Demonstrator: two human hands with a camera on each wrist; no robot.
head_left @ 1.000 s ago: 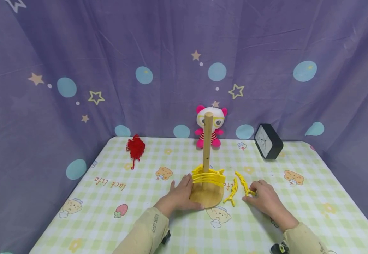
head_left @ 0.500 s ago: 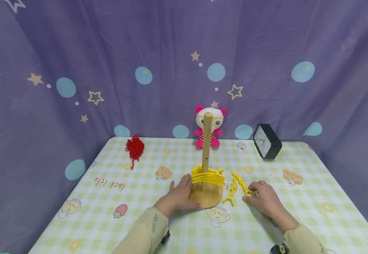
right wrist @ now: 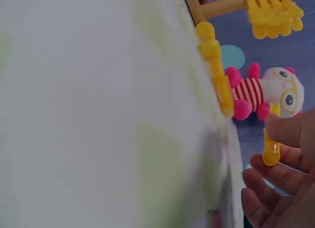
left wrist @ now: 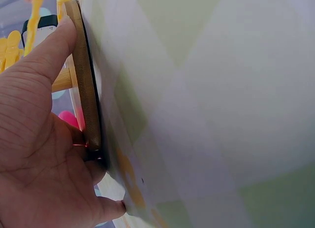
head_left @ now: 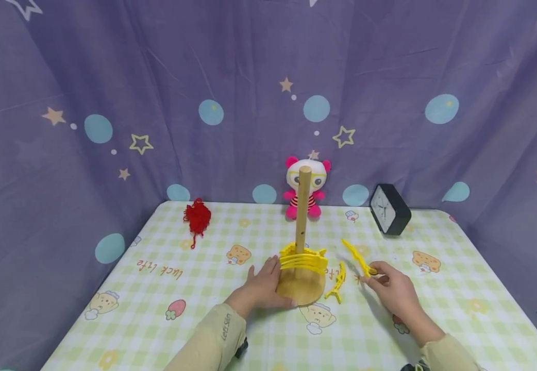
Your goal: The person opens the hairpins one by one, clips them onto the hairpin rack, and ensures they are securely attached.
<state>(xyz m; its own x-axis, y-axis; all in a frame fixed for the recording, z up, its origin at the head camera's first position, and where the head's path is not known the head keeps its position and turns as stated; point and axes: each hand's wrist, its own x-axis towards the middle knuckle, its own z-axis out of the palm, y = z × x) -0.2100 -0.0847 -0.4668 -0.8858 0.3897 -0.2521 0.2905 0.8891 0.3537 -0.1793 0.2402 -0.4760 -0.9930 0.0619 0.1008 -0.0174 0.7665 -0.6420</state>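
Observation:
My left hand (head_left: pixel 264 286) grips the round base of a wooden stand (head_left: pixel 303 211), its thumb on the near rim and its fingers at the left side. In the left wrist view the thumb presses on the base's edge (left wrist: pixel 86 75). Several curved yellow plastic pieces (head_left: pixel 303 263) sit stacked around the lower pole. My right hand (head_left: pixel 396 291) pinches one slim yellow plastic piece (head_left: pixel 355 254) between thumb and fingertips, just above the cloth; in the right wrist view its rounded end (right wrist: pixel 271 154) shows beneath the thumb. Another yellow piece (head_left: pixel 339 283) with a forked end lies between stand and right hand.
Behind the stand sits a pink and white plush panda (head_left: pixel 306 178). A black desk clock (head_left: pixel 391 210) stands at the back right, and a tangle of red yarn (head_left: pixel 198 217) lies at the back left. A checked cloth (head_left: pixel 231 340) covers the table.
My right hand has lifted the yellow plastic piece off the cloth and turned it, its far tip now further from me. The left hand has stayed on the stand's base.

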